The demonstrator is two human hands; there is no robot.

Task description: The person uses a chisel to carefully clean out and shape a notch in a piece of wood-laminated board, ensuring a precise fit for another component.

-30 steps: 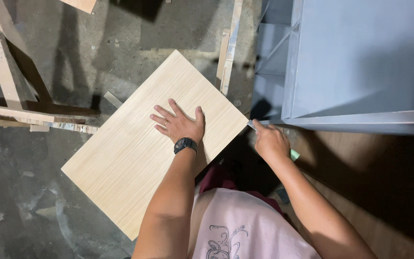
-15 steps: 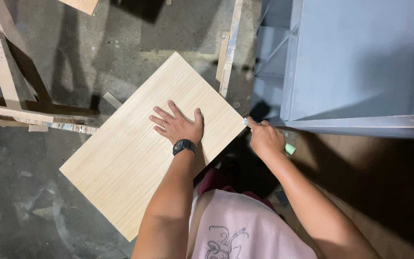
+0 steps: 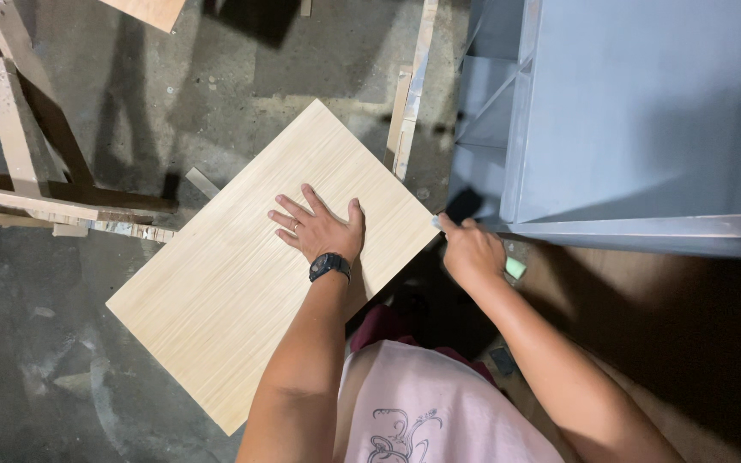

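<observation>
Nearest the camera, the person's pink shirt (image 3: 439, 411) and both forearms fill the lower frame. The left hand (image 3: 319, 230), with a black wristwatch (image 3: 329, 266), lies flat on the wood panel (image 3: 216, 309), fingers spread and released. It presses down and grips nothing. The right hand (image 3: 472, 253) is clenched around a small hand tool (image 3: 515, 267), of which only a pale green end shows at the heel of the hand. The working end is hidden, so its kind cannot be told. This fist sits at the panel's right corner, touching or just off the edge. Judgement: the step in hand is work on that corner or edge, with the panel pinned by the flat palm. Any stroke along the edge would call for firm downward pressure from the left hand, since the panel's near end appears unsupported over the person's lap. The panel is a pale rectangular board with fine straight grain and clean faces, and no visible damage. It is set diagonally, low over the grey concrete floor (image 3: 45, 369). Beyond it lie a small offcut (image 3: 202, 182) and thin wood strips (image 3: 409, 111), with a rough timber frame (image 3: 36, 171) to the left. A blue-grey cabinet (image 3: 645, 111) stands far right, just beside the right hand.
</observation>
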